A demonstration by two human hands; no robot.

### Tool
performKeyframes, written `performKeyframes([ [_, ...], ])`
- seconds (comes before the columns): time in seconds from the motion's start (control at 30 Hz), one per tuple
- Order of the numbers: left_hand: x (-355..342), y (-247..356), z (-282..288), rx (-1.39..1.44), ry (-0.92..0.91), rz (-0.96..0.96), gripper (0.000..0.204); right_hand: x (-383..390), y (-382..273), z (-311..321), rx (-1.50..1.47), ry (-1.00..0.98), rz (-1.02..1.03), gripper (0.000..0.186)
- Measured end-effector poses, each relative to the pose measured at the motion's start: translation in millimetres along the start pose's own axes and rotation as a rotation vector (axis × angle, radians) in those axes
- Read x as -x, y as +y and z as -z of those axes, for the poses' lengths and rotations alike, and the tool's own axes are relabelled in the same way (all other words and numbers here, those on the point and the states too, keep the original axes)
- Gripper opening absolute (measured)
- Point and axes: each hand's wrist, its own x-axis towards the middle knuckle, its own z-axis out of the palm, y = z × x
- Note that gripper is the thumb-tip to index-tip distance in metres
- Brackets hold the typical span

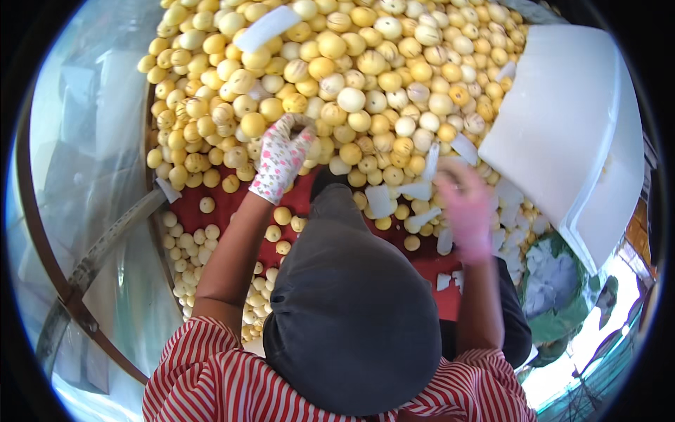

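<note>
My left hand (283,156), in a white fingerless glove with a pink flower print, reaches into a big heap of yellow, purple-streaked pepino melons (332,46). Its fingers curl inward at the heap's near side; whatever lies in them is hidden. On the right, my right hand (464,204) wears a pink glove and is smeared by motion, so its fingers do not show clearly. It is over several loose white foam pieces (380,201) lying on the near right part of the heap.
A stack of large white foam sheets (562,126) leans at the right. Smaller pale melons (186,253) lie at the left on red cloth (204,225). A dark grey cap (351,302) hides the middle. Clear plastic sheeting (84,176) and a metal pole (105,246) border the left.
</note>
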Motion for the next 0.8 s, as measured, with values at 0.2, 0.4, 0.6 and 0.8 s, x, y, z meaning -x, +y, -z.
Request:
performKeyframes([
  [0.2, 31.6, -39.7, -47.8, -0.307, -0.389, -0.079, 0.021, 17.9, 122.5, -87.5, 0.497, 0.172, -0.103, 0.053],
  [0.4, 33.4, -45.0, -61.0, -0.45, -0.544, -0.064, 0.047, -1.0, 177.9, -96.0, 0.382, 0.171, 0.068, 0.044],
  [0.6, 39.9, -35.1, -69.4, 0.056, -0.692, 0.057, 0.057, 7.8, 57.0, -90.8, 0.06, -0.005, 0.177, 0.048],
  [0.8, 42.4, -8.2, -50.3, -0.163, -0.457, 0.061, 0.032, -16.2, 42.7, -126.1, -0.581, 0.088, -0.069, 0.023],
])
